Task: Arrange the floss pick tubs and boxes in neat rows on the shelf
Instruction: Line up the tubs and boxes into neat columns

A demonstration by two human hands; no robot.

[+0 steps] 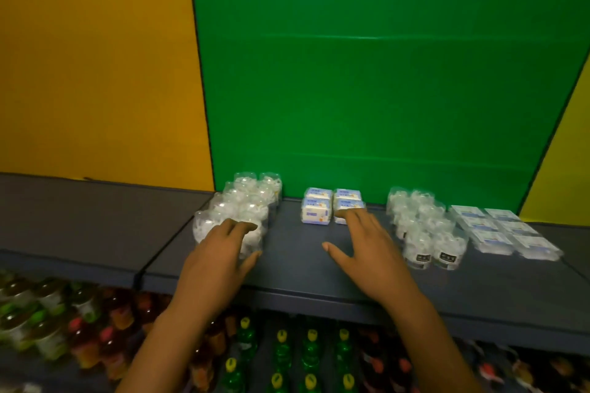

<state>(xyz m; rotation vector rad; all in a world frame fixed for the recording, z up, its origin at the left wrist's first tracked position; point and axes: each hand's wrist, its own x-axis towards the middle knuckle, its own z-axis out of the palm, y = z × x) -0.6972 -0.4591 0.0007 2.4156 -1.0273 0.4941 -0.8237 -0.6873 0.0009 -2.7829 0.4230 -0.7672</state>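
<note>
Grey shelf carries clear tubs and boxes.

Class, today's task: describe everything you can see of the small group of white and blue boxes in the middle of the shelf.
The white and blue boxes form a compact block, two side by side and at least two rows deep, near the back of the dark shelf against the green panel. They look like glossy printed packs, with blue and orange print too blurred to read. All seem upright and closely packed. The right hand reaches to the front right box, fingertips on or just before it; the blur hides which.
</note>
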